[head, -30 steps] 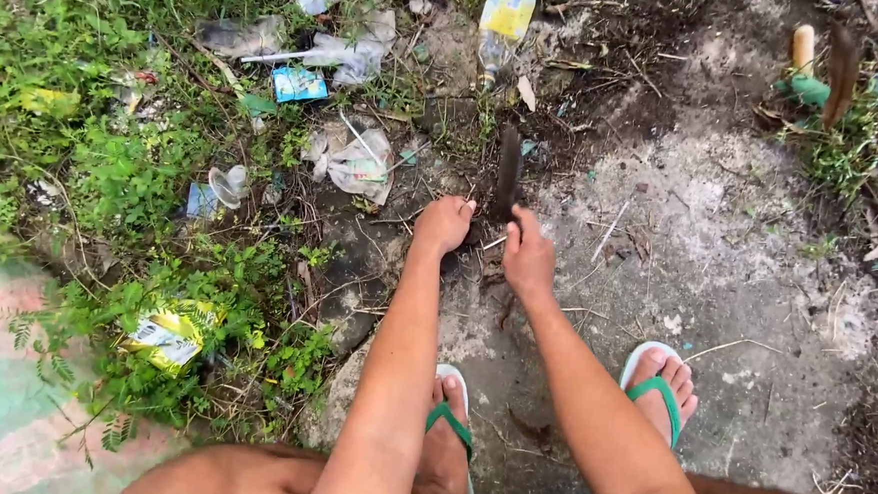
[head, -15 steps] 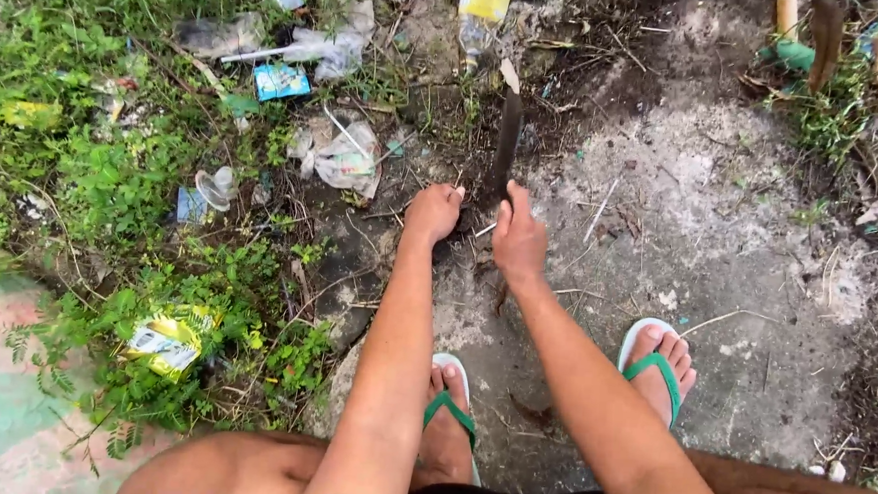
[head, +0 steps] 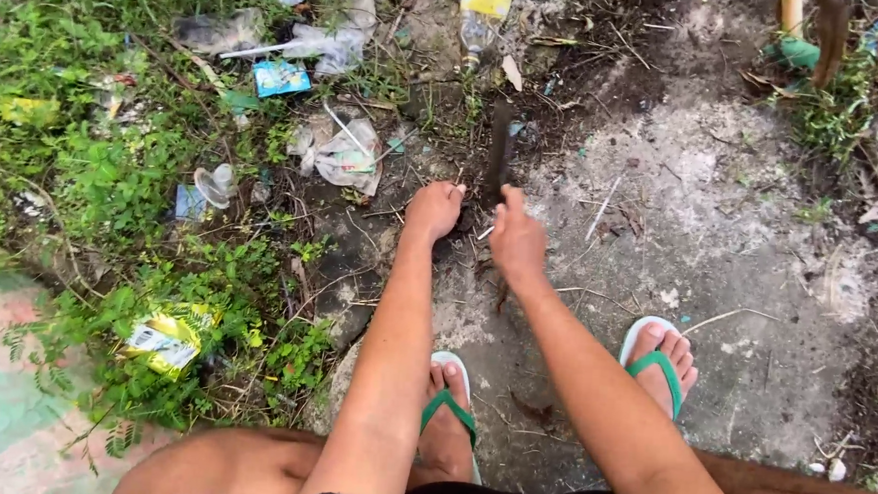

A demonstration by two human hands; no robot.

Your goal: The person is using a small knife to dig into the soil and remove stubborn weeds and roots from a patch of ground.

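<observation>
Crouched over littered ground, left hand (head: 434, 209) curled at the soil, grip impossible to tell. Right hand (head: 515, 243) pinched on a dark blade (head: 499, 150); best kept low, clear of left fingers.

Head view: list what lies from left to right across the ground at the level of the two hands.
Clear plastic cup in the weeds → crumpled plastic bag → left hand → dark upright stick → right hand → bare concrete patch.
</observation>
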